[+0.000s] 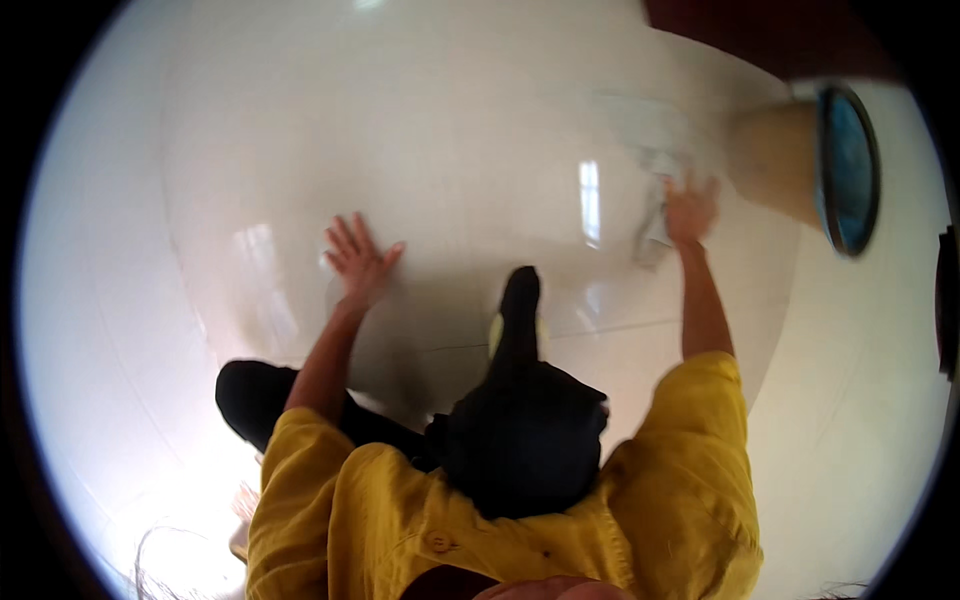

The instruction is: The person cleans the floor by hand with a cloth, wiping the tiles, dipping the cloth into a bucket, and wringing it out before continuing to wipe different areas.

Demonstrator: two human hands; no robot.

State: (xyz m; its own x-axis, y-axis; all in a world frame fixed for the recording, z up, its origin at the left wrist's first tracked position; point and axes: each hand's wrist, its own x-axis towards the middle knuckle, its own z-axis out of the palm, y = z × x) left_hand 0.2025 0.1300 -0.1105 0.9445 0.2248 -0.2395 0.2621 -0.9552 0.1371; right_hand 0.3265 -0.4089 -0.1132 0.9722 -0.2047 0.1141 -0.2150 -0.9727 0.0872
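Observation:
My left hand (360,262) lies flat on the glossy pale tiled floor (450,160), its fingers spread and nothing in it. Farther right, my right hand (692,210) rests palm down at a thin greyish cloth (655,215) on the floor. Its fingers look stretched out and apart, though motion blurs them. Part of the cloth shows to the left of this hand; whatever lies under the palm is hidden.
To the right of my right hand is a tan bucket (785,160) with a blue inside and a dark rim. A dark red surface (770,35) crosses the far right corner. My black-clad knee (525,440) and foot (520,300) come between my arms.

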